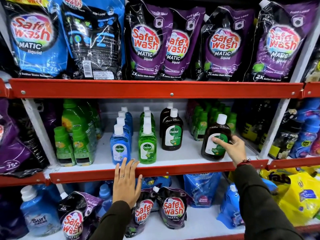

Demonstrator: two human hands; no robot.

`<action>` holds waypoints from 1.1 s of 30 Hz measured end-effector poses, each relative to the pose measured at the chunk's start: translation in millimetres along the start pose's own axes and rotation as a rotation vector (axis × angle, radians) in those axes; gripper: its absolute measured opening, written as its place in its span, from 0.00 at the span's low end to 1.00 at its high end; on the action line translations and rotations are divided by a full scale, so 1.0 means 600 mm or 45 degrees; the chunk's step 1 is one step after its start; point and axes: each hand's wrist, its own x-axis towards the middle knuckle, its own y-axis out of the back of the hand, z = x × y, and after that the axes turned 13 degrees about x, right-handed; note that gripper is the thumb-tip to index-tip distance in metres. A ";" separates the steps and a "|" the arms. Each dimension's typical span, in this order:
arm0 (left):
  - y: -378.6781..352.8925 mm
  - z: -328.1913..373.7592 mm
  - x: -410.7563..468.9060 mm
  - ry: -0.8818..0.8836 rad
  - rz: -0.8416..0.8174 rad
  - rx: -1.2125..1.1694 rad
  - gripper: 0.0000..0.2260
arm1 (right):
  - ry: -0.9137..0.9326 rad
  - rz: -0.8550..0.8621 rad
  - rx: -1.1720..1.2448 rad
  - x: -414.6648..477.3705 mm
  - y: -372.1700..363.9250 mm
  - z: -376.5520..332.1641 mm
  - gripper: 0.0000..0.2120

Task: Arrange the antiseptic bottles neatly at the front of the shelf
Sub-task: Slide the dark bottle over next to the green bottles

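In the head view, the right hand is gripping a brown Dettol bottle, standing nearly upright with a slight tilt near the shelf's red front lip. The other brown bottle, also reading Dettol, is sitting to the left of that grip and slightly deeper. The left hand is lying open on the lip, holding nothing, just below the blue bottle and green bottle.

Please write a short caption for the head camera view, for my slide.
Right hand grips a tilted brown Dettol bottle on the middle shelf; left hand rests on its red front edge.
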 end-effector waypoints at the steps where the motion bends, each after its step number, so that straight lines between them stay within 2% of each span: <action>1: 0.000 0.000 0.000 0.001 -0.002 -0.002 0.24 | 0.000 -0.044 0.008 -0.005 -0.014 0.000 0.12; 9: 0.002 0.000 -0.001 -0.001 -0.005 0.013 0.23 | -0.028 -0.368 -0.030 -0.042 -0.142 0.021 0.19; 20: 0.013 -0.008 -0.001 -0.034 -0.075 0.044 0.24 | -0.128 -0.386 -0.072 -0.051 -0.194 0.045 0.22; 25: 0.042 0.037 0.004 -0.119 -0.036 -0.344 0.23 | -0.102 -0.372 -0.133 -0.060 -0.194 0.039 0.27; 29: 0.078 0.111 0.044 -0.183 -0.110 -0.768 0.28 | -0.099 -0.284 -0.052 -0.089 -0.183 0.054 0.34; 31: 0.091 0.156 0.066 -0.071 -0.207 -1.020 0.33 | -0.133 -0.257 -0.080 -0.101 -0.171 0.065 0.30; 33: 0.101 0.192 0.089 0.152 -0.331 -1.226 0.37 | -0.154 -0.281 -0.255 -0.105 -0.160 0.075 0.25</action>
